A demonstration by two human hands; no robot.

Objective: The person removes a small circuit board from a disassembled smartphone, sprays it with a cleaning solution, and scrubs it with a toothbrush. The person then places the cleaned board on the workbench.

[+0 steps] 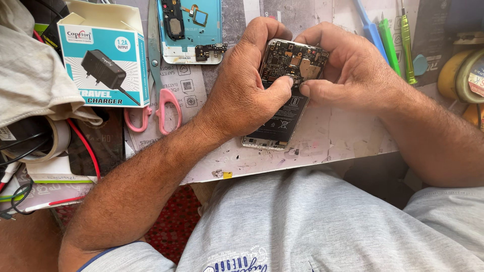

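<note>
Cluttered repair bench [348,136], pale scuffed top, edge just above the person's lap. Phone [285,95] lies back-off near the front edge, board exposed at the top, dark battery below it, lower end resting on the bench. Left hand [247,90] wraps the phone's left side, fingers curled over the top edge, thumb pressing the board's lower edge. Right hand [348,70] cups the top right corner, thumb tip just beside the left thumb; both hands closed on the phone, no tool in either. Handling guess: light, stiff frame, but the bare board and any flex cables are fragile, and the battery shouldn't be bent or poked. Hold by the metal side rails, keep pressure off the components. Up left of it: a second opened phone shell [190,30], blue inside. Pink-handled scissors [159,95] lie between that shell and a teal charger box [103,55]. Far left: cloth [30,75], a tape roll [55,141], red and black wires. Right of the hands: blue and green pry tools [380,35], a green screwdriver [407,45], yellow tape rolls [461,73] at the edge.
</note>
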